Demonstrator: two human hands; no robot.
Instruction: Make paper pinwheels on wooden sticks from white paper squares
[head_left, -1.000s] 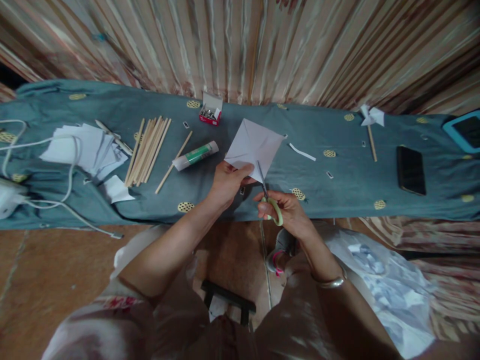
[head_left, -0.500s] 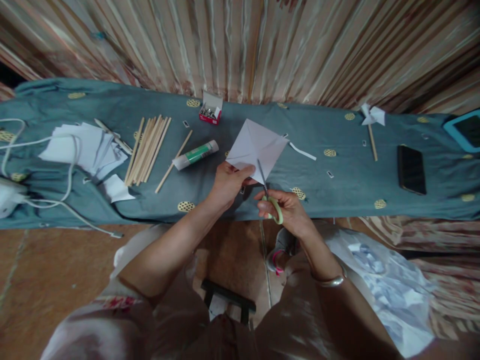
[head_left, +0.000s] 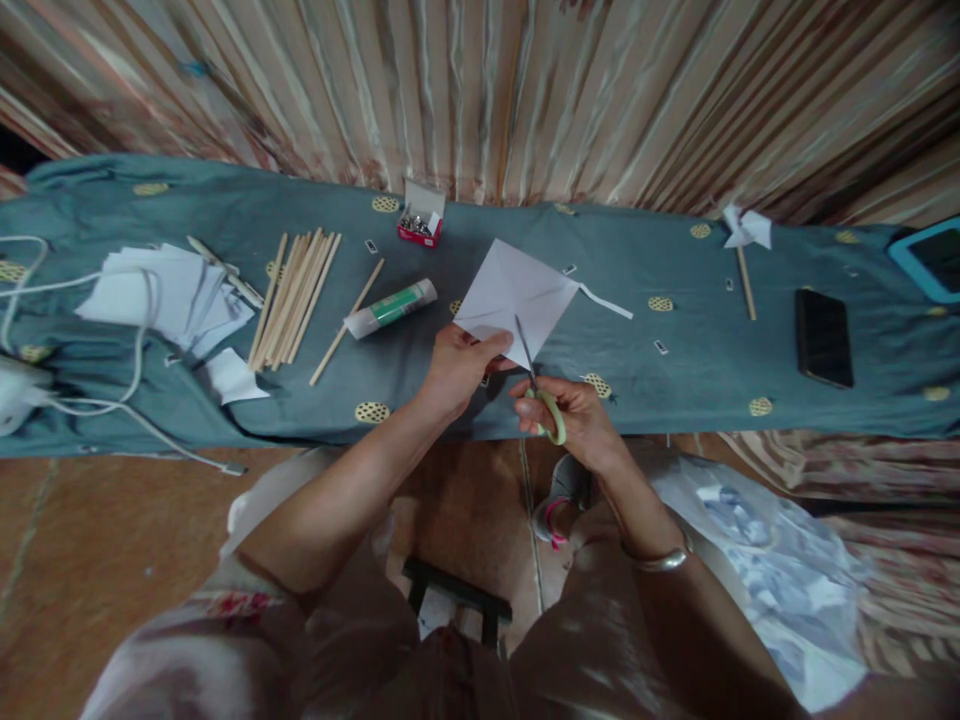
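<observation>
A white square of paper (head_left: 517, 290) with crease lines is pinched at its near left edge by my left hand (head_left: 461, 370), thumb on top. My right hand (head_left: 570, 415) grips scissors (head_left: 552, 420) with light green handles. The dark blades reach over the paper's near corner and point away from me; whether they are fully closed is hard to tell. By the paper's right corner lies a thin white paper strip (head_left: 604, 303). Left of the paper sits a glue stick (head_left: 391, 308) with a green label, its end over a wooden stick (head_left: 346, 325).
Several wooden sticks (head_left: 296, 300) and a stack of paper sheets (head_left: 161, 295) lie left, near a white cable (head_left: 139, 365). A red box of small metal pieces (head_left: 420, 225) stands at the back. A paper pinwheel (head_left: 744, 235) and a phone (head_left: 823, 338) are at right.
Almost nothing differs. The crease lines on the paper look fainter, and my hands with the scissors stay in nearly the same place.
</observation>
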